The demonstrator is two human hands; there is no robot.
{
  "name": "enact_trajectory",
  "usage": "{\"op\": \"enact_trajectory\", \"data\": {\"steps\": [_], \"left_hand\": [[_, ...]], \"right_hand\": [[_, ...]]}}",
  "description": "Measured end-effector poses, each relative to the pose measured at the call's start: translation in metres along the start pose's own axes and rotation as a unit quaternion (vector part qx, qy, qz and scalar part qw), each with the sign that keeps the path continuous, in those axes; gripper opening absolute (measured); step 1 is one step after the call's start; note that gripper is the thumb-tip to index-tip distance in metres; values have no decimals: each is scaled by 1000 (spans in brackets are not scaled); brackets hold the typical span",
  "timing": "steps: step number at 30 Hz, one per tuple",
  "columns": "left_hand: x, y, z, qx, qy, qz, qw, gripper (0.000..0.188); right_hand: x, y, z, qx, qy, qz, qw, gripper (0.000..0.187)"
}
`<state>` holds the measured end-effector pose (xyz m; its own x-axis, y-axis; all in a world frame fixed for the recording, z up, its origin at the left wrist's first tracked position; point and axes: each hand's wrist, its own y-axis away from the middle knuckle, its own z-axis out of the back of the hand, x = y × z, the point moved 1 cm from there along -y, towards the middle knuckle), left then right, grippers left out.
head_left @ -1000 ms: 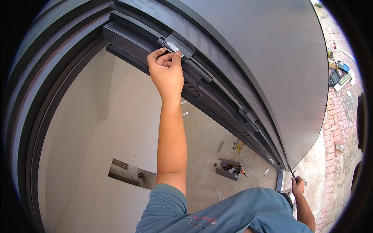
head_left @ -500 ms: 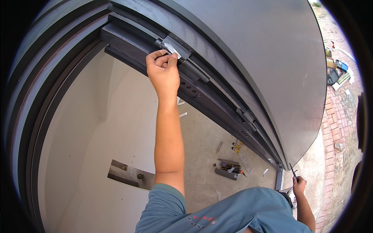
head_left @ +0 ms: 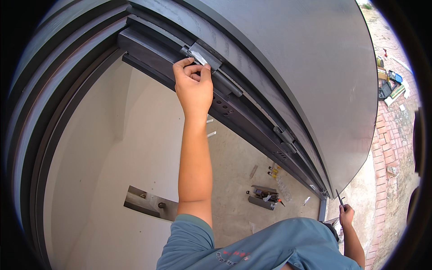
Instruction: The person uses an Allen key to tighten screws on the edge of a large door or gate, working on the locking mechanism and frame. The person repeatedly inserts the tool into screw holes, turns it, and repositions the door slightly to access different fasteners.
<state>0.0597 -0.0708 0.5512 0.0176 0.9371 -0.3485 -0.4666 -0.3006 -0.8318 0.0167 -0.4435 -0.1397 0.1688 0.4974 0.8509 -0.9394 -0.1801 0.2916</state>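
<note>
Door panel [head_left: 310, 76] beside dark frame [head_left: 146, 50], with upper hinge [head_left: 215, 62] between. Left hand [head_left: 193, 87] curled narrow at hinge; right hand [head_left: 346, 216] closed around slim black tool [head_left: 340, 199], well apart. Silvery film [head_left: 198, 57] over hinge, against left hand; cannot tell whether pinched. Apparently handling film, calling for fine finger control. Tool's lower end hidden; panel's top cut off.

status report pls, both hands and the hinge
Left hand touching silver strip. Right hand gripping dark slim tool. Strip partly covering upper hinge.
</note>
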Motion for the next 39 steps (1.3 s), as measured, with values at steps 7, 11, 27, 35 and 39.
{"op": "enact_trajectory", "data": {"steps": [7,11,27,35,39], "left_hand": [[12,2,-5,-19,-10,-64,998,35],[21,1,-9,-22,78,-71,994,31],[13,-1,8,38,303,46,951,29],[12,5,18,57,325,50,943,29],[14,18,17,60,315,45,946,38]], "right_hand": [[-3,0,0,-3,-8,1,1000,31],[-12,-1,-2,1,-14,-7,1000,31],[-24,-6,2,-20,11,-2,1000,29],[-25,-7,-1,-11,10,-7,1000,29],[-31,-4,-2,-19,21,7,1000,30]]}}
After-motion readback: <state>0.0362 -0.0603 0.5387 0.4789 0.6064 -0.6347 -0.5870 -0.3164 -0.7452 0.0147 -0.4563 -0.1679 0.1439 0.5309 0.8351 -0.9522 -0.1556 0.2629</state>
